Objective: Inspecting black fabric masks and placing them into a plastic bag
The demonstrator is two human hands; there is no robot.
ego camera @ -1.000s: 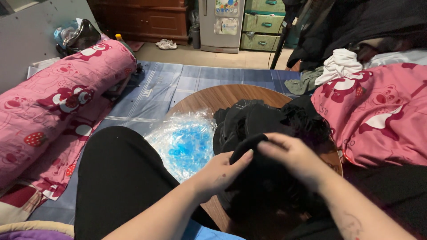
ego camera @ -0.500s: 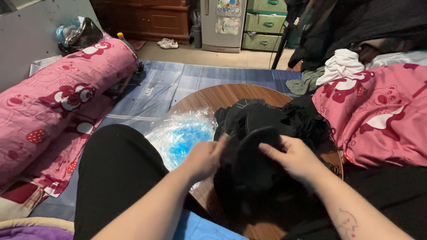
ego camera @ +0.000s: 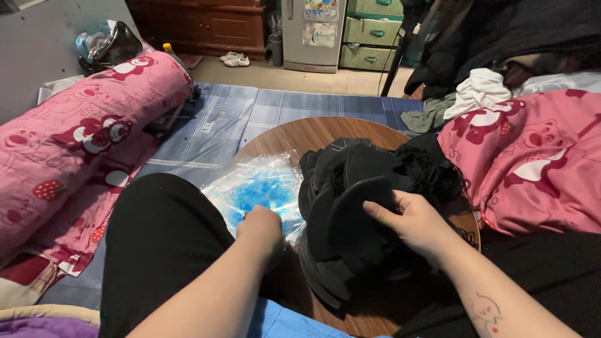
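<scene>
The right hand (ego camera: 416,226) is pressing spread fingers onto the black fabric pile (ego camera: 363,206) on the round table (ego camera: 294,134), steadying it, while the left hand (ego camera: 261,226) is closing around the clear bag's (ego camera: 260,188) edge.

- Fingertips of the left hand (ego camera: 261,226) tucked under, out of sight.
- Palm of the right hand (ego camera: 416,225) hidden against the black pile (ego camera: 357,206).
- Much of the round wooden table (ego camera: 316,134) covered by pile and plastic bag (ego camera: 260,188).
- Fridge (ego camera: 311,31) and green drawers (ego camera: 370,31) cut off at the top edge.
- Small bottle (ego camera: 168,49) too tiny to tell.
</scene>
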